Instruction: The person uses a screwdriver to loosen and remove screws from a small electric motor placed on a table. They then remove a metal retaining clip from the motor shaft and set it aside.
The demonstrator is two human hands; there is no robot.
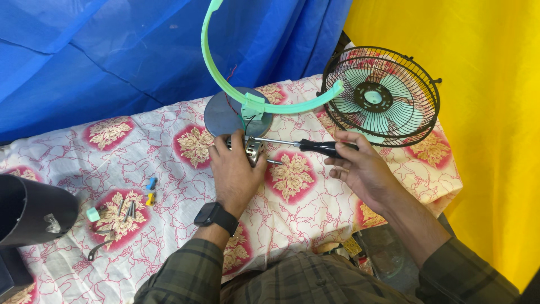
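**Fan in pieces, motor under the screwdriver**

Stripped down already: grille (381,95) with its blades set aside on the cloth (169,135), far right; green arc (225,84) and grey disc (222,115) standing loose at centre. Left to do, seemingly: the motor (253,151), gripped in a curled left hand (233,171) beside the disc. Screwdriver (298,144) pinched in closed right hand (360,163), tip at the motor. Screws (126,211) and small clips scattered left (none refitted). No packages, labels or signs visible.

a dark, rounded-square screen sits on the black smartwatch (215,214) at the left wrist. no packages, labels or signs show.
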